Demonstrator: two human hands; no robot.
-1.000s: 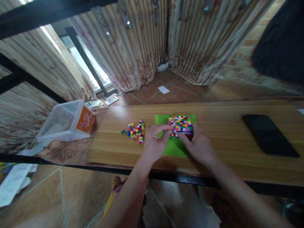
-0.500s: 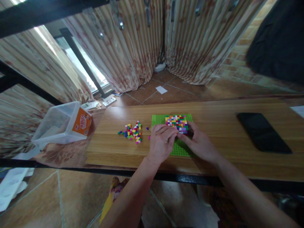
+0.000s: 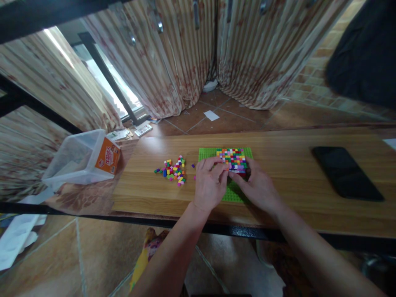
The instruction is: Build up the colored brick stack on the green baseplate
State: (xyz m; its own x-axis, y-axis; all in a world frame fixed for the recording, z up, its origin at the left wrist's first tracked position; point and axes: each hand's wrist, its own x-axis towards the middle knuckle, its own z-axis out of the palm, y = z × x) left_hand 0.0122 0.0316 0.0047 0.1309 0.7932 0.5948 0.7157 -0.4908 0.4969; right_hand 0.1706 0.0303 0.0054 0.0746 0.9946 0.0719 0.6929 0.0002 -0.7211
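A block of small multicolored toy bricks (image 3: 232, 156) stands on a green studded baseplate (image 3: 232, 195) on the wooden table. My left hand (image 3: 210, 180) is at the block's left front corner, its thumb and fingers bent together in a pinch. Whatever lies between those fingertips is too small or hidden to make out. My right hand (image 3: 260, 183) grips the block's right side, with the fingers along the right edge and the thumb at the front edge. Both hands cover part of the baseplate.
Loose bricks (image 3: 173, 170) lie in a pile left of the baseplate. A black phone or tablet (image 3: 347, 173) rests on the table (image 3: 291, 156) at the right. Beyond the left end stands a clear plastic bin (image 3: 74, 159) with an orange label. Curtains hang behind.
My left fingers have drawn back slightly from the block's front, so more of its bricks show. My right thumb has shifted a little at the front edge. The view has moved slightly.
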